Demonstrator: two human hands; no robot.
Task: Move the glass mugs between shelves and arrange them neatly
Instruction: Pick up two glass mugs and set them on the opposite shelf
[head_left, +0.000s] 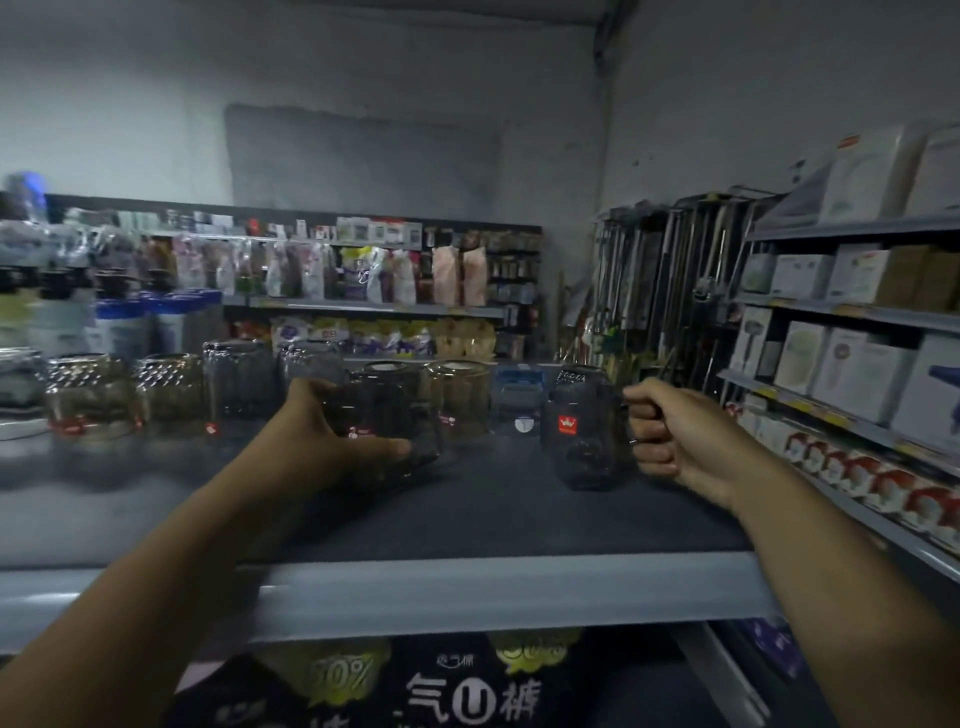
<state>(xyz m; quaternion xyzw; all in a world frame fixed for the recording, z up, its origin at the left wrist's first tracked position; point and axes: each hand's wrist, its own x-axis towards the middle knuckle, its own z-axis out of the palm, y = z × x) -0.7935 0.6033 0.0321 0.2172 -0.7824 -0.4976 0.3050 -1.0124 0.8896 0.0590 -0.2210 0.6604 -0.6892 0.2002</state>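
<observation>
Left hand (332, 441) grips a smoky mug (387, 415); right hand (670, 441) grips the handle of a dark mug (584, 431), both on the shelf (493, 519).

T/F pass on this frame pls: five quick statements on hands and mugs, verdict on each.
1. The right hand grips the red-sticker mug by its handle. True.
2. The left hand holds nothing. False: it grips a dark mug round its body.
3. Every mug in the back row is blue. False: amber mugs stand in it too.
4. White boxes stand on the shelves at the right. True.
5. Both hands hold one mug together. False: each hand holds its own mug.
</observation>
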